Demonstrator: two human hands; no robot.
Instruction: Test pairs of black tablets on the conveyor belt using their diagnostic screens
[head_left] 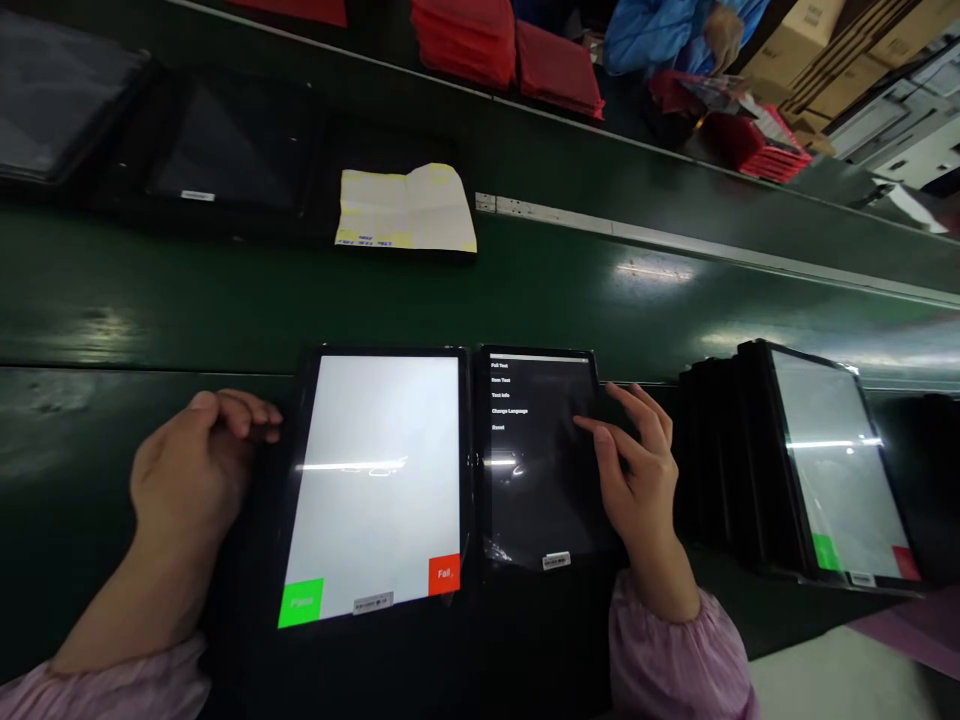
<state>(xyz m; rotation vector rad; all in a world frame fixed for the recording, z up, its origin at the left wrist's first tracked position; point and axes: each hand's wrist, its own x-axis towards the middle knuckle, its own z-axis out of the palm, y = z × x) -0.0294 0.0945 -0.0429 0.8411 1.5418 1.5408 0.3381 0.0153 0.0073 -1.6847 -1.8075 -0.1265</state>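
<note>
A tablet with a white screen (379,450) lies in front of me, with a green Pass box at its lower left and a red Fail box at its lower right. To its left, my left hand (202,450) rests loosely curled, apart from the tablet and with nothing visible in it. Beside the first tablet lies a second tablet (536,490), its dark screen listing menu lines such as Full Test and Reset. My right hand (637,460) is at this tablet's right edge, index finger stretched over the screen and the other fingers apart. Whether the fingertip touches the glass I cannot tell.
On the right leans a stack of several tablets (844,460), the front one lit white. Dark tablets (232,150) and a creased paper sheet (409,210) lie at the back left. Beyond are red pouches (465,40), cardboard boxes (802,45) and another person's blue sleeve (652,35).
</note>
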